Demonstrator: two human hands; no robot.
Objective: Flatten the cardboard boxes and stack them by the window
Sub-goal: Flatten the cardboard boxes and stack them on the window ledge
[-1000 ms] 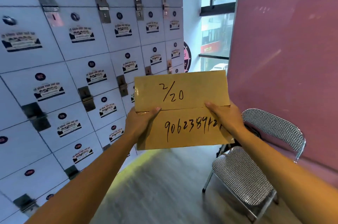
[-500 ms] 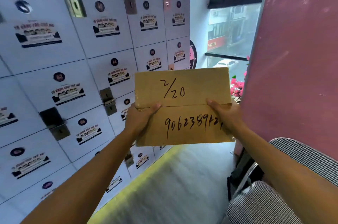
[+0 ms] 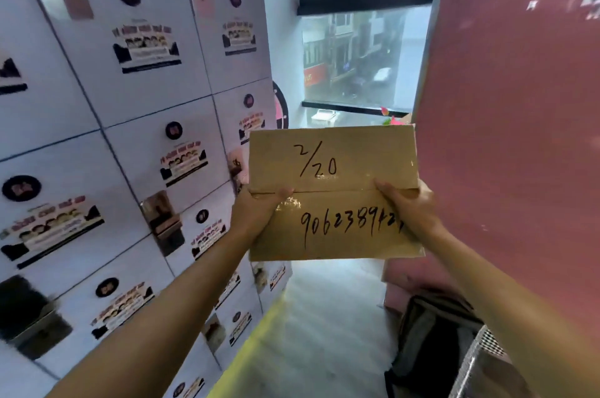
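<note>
A brown cardboard box (image 3: 337, 203), taped along its middle seam and marked "2/20" and a long number in black pen, is held out in front of me at chest height. My left hand (image 3: 256, 211) grips its left edge with the thumb on top at the seam. My right hand (image 3: 409, 206) grips the right edge the same way. The window (image 3: 354, 56) is straight ahead beyond the box, at the end of a narrow passage. The box's underside and far side are hidden.
A wall of white lockers (image 3: 130, 138) with stickers runs along the left. A pink partition (image 3: 513, 105) closes the right side. A checked chair (image 3: 483, 362) and a dark bag (image 3: 428, 342) sit at lower right. Grey floor (image 3: 311, 326) with a yellow strip leads to the window; pink flowers (image 3: 389, 117) by the sill.
I have moved forward along the passage with the box; the window is nearer and the chair has slid to the lower right corner. Both hands keep the same hold.
</note>
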